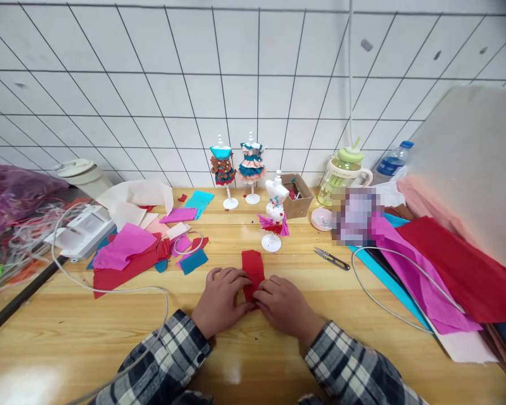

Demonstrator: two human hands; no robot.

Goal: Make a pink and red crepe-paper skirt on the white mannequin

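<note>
Wooden tabletop [227, 239], red strip [253, 267], between left grip [223, 298] and right grip [284, 305]

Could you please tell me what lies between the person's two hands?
The head view shows a red strip between the left hand and right hand, touched by both.

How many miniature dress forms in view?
3: turquoise-topped dress form at the back, ruffled dress form right of it, magenta-skirted dress form nearer, by the cardboard box.
</note>
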